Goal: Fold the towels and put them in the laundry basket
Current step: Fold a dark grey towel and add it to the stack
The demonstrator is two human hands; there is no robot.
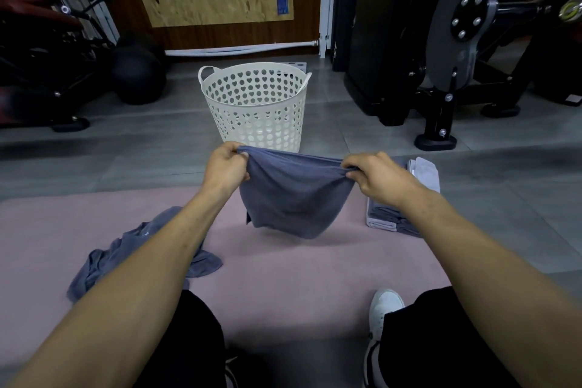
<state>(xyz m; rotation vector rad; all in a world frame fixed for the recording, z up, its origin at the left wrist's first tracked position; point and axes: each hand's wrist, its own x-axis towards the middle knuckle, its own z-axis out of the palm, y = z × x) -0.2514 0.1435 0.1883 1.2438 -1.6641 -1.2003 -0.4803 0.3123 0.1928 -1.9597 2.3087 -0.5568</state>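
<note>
A blue-grey towel (293, 195) hangs in the air above a pink mat (283, 264). My left hand (225, 168) pinches its top left corner and my right hand (381, 178) pinches its top right corner, so the top edge sags between them. A second blue-grey towel (138, 252) lies crumpled on the mat under my left forearm. A white laundry basket (256, 104) with heart-shaped holes stands upright on the floor just beyond the mat. Through its holes I see no towel inside.
A stack of folded grey and white towels (400, 214) lies at the mat's right edge, partly behind my right wrist. Black gym machines (447, 50) stand at the back right and back left, with a black ball (138, 75) left of the basket. My white shoe (382, 309) rests on the mat.
</note>
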